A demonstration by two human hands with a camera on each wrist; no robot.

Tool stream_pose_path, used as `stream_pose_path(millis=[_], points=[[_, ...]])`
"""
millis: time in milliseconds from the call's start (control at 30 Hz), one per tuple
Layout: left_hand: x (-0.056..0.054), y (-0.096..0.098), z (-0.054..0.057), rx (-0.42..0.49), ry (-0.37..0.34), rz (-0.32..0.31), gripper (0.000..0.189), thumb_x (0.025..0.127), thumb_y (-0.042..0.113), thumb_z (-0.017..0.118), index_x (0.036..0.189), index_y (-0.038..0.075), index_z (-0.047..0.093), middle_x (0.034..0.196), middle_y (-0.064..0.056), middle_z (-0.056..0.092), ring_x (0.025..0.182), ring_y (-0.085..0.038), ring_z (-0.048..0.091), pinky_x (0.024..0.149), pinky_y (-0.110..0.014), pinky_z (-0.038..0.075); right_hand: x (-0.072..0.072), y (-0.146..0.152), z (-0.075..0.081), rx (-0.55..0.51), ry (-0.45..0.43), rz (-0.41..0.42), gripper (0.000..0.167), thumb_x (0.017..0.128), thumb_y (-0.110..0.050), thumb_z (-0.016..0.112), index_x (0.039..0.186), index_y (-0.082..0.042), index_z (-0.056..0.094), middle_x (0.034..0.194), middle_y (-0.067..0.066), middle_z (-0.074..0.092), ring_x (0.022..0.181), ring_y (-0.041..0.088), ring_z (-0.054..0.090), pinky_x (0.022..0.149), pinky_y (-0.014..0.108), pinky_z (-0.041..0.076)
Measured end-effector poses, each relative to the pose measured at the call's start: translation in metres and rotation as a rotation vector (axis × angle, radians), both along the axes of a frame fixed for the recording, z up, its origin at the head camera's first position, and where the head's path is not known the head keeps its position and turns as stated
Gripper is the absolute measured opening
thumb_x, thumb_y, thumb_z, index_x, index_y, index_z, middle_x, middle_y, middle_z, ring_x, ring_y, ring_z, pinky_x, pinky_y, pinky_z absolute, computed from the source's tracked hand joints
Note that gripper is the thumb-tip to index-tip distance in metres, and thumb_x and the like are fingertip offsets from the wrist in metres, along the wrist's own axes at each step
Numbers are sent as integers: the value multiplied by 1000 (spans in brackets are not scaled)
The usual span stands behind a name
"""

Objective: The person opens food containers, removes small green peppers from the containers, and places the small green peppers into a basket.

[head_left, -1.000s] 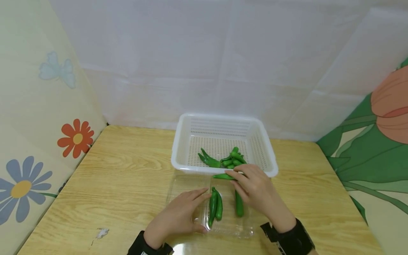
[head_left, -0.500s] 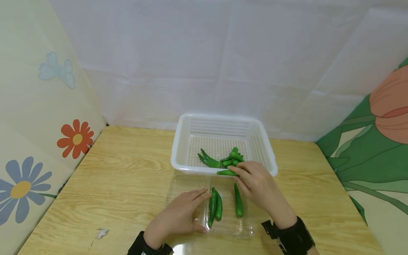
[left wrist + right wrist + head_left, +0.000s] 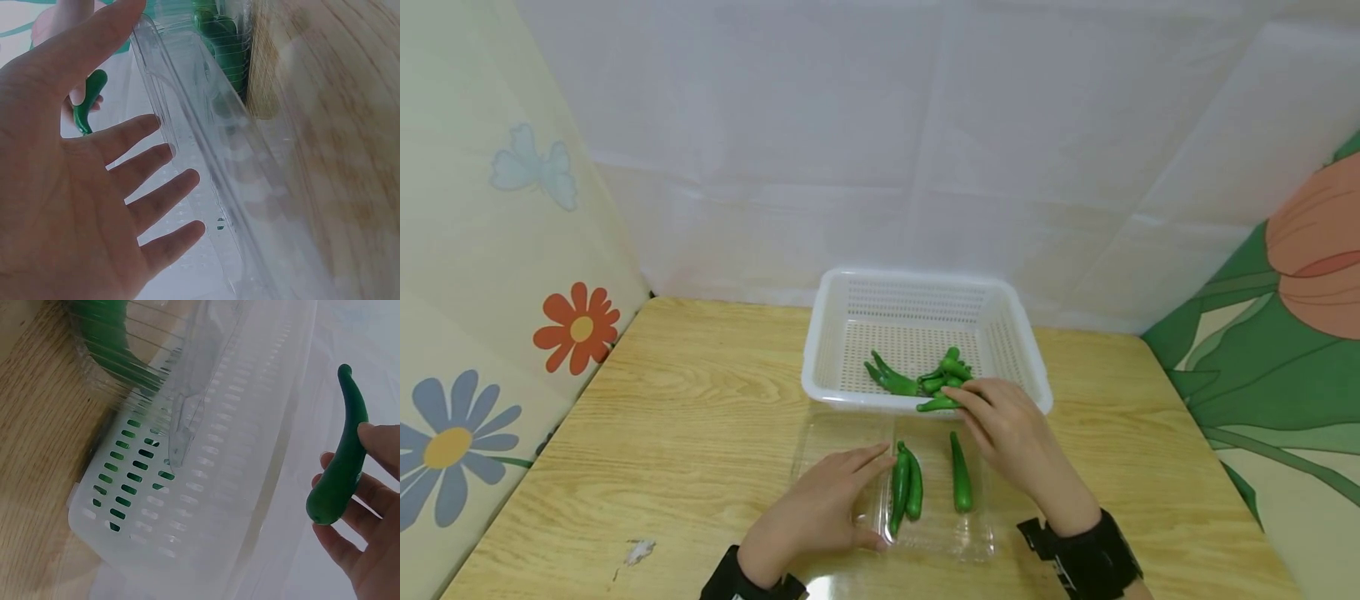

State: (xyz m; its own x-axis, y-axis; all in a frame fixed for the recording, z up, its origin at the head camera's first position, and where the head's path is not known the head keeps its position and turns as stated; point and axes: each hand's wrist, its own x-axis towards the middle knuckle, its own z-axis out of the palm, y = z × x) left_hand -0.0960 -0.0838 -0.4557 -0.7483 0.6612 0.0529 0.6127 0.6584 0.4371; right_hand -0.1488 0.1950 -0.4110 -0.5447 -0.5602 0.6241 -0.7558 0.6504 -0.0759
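My right hand (image 3: 1006, 427) pinches a green chili pepper (image 3: 345, 459) between thumb and fingers, over the front rim of a white basket (image 3: 1037, 367). In the right wrist view the pepper's blunt end points down and its thin end up. My left hand (image 3: 823, 502) has straight, spread fingers touching the edge of a clear plastic container (image 3: 936, 537); its fingertips (image 3: 187, 181) lie along that rim in the left wrist view. Inside the container, two green chili peppers (image 3: 907, 487) lie side by side near the left hand and another green chili pepper (image 3: 961, 479) lies to the right.
Several more green chili peppers (image 3: 891, 377) lie in the slotted basket, partly behind the right hand. Beneath everything is a wood-grain table (image 3: 700, 400). A white cloth (image 3: 820, 125) hangs behind it, with printed panels (image 3: 475, 275) at both sides.
My right hand has moved slightly away and up with the chili pepper, from above the container to the basket's front rim. The left hand has stayed in place.
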Motion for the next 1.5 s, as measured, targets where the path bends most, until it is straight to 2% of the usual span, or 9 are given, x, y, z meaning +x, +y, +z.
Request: stream_pose_path(millis=[100,167,267,333,433,767,1000,1267,1500], points=[[1,0,1,0,-6,4,98,71,54,83,151,14,42,156,-6,38,138,-25,41,114,-46,35,-1,1,-1,0,0,-10,49,108,-35,34,118,-3,69,106,13,66,97,30,62,90,48,51],[1,0,1,-2,-9,5,98,71,54,83,151,15,42,156,-5,38,138,-25,41,114,-46,35,-2,2,-2,2,0,-14,40,106,-31,42,118,-3,69,106,14,66,97,31,62,90,49,51],[1,0,2,-2,-9,6,98,71,54,83,151,15,42,156,-5,37,139,-25,41,114,-46,35,-3,4,-4,9,-4,-23,28,98,-19,57,118,-2,69,107,15,66,97,32,62,90,50,50],[1,0,2,-1,-12,7,98,71,54,83,151,15,42,156,-5,37,139,-25,41,114,-46,35,-4,5,-5,11,-10,-28,30,89,-10,65,118,-2,69,107,16,66,98,32,62,90,50,50],[2,0,2,-2,-16,7,97,71,54,83,151,15,42,157,-4,37,139,-25,41,114,-46,34,-6,8,-7,22,-28,-45,32,85,-6,69,117,-2,69,108,16,66,99,33,61,93,51,49],[2,0,1,-5,-23,9,96,72,55,82,151,16,42,157,-4,37,139,-23,41,114,-45,35,-10,11,-8,43,-54,-79,35,83,-2,72,118,-2,68,109,19,66,101,35,61,95,53,48],[1,0,0,-5,-16,5,97,72,56,81,151,16,42,157,-3,37,139,-23,41,114,-45,34,-12,12,-6,36,-75,-122,35,85,-1,71,120,-1,67,109,16,66,101,33,62,93,51,48],[0,-1,-2,-2,-13,3,97,72,57,81,151,17,41,157,-3,36,139,-24,40,114,-45,34,-15,14,-6,43,-45,-154,35,82,1,75,117,0,68,108,18,67,99,35,63,91,52,50],[0,-1,-3,7,-5,3,98,71,57,81,151,17,42,157,-4,36,139,-25,41,114,-46,34,-19,16,-8,44,-61,-181,35,84,-1,74,118,-1,68,111,18,66,101,35,62,92,51,49]])
